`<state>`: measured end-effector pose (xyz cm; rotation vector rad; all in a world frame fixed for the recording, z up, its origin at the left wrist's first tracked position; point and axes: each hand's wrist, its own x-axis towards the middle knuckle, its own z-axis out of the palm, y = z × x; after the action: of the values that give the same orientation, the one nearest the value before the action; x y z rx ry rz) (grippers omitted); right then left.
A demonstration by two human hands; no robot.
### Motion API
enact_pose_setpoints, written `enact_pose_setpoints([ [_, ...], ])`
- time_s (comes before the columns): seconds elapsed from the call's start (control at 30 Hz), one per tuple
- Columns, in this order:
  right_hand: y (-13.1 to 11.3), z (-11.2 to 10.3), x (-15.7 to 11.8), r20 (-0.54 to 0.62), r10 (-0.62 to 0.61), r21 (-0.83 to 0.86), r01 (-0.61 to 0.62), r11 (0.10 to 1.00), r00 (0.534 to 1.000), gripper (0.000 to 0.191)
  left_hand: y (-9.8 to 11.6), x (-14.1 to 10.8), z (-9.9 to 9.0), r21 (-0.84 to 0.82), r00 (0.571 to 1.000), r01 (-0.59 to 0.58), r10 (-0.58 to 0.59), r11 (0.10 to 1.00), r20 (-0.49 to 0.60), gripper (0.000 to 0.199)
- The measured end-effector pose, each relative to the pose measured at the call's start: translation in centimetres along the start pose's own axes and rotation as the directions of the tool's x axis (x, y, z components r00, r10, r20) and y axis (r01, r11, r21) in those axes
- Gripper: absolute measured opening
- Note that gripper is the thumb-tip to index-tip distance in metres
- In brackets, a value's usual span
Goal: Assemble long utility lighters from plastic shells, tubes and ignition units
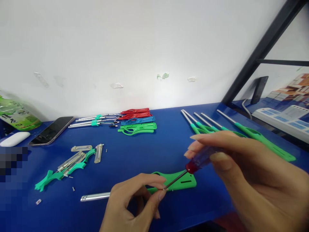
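My right grip (251,167) is closed round the handle of a screwdriver (177,178), its shaft slanting down to the left. My left grip (130,199) has thumb and fingers pinched together at the tip; whether a screw sits between them, I can't tell. Just below and behind lies a green lighter (177,186) on the blue table (135,158), its metal tube (95,197) pointing left. I judge this a moment of steadying the tip, and any next move calls for alignment and light pressure. Further left are clear tanks (98,153), green trim pieces (78,166) and a loose screw (73,188); more lighters (265,140) lie to the right.
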<state>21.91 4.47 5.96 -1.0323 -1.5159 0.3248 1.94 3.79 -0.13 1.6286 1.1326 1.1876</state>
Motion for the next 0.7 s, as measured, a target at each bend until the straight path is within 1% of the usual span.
enact_pose_setpoints([
  [0.07,-0.1,0.0,0.0,-0.035,0.013,-0.016,-0.013,1.0,0.999,0.015,0.2,0.1,0.1,0.003,1.0,-0.029,0.029,1.0,-0.006,0.019],
  [0.2,-0.6,-0.8,0.0,-0.081,0.016,-0.083,-0.023,0.996,0.997,0.012,0.9,0.7,0.6,0.09,0.997,-0.077,0.075,0.993,0.024,0.018],
  [0.27,-0.8,-1.6,0.0,-0.124,0.037,-0.126,-0.053,0.991,0.992,0.011,1.2,1.1,1.5,0.091,0.995,-0.103,0.101,0.991,0.027,0.018],
  [0.37,-0.9,-2.9,0.0,-0.17,0.032,-0.17,-0.061,0.983,0.985,0.012,1.5,1.5,3.3,0.017,0.99,-0.128,0.126,0.992,0.064,0.03],
  [0.43,-1.0,-3.8,0.0,-0.15,0.029,-0.192,-0.058,0.98,0.988,0.012,1.5,1.6,4.5,-0.003,0.985,-0.142,0.141,0.99,0.095,0.039],
  [0.53,-1.2,-5.0,0.0,-0.111,0.063,-0.259,-0.09,0.962,0.992,0.012,1.5,1.9,5.8,0.059,0.979,-0.17,0.162,0.984,0.121,0.045],
  [0.63,-1.1,-5.6,0.2,-0.087,0.04,-0.34,-0.067,0.938,0.995,0.014,1.4,2.1,6.5,0.122,0.976,-0.195,0.18,0.973,0.125,0.046],
  [0.7,-0.8,-5.9,0.4,-0.071,0.014,-0.377,-0.039,0.926,0.997,0.014,1.3,2.2,6.7,0.136,0.977,-0.184,0.167,0.973,0.132,0.047],
])
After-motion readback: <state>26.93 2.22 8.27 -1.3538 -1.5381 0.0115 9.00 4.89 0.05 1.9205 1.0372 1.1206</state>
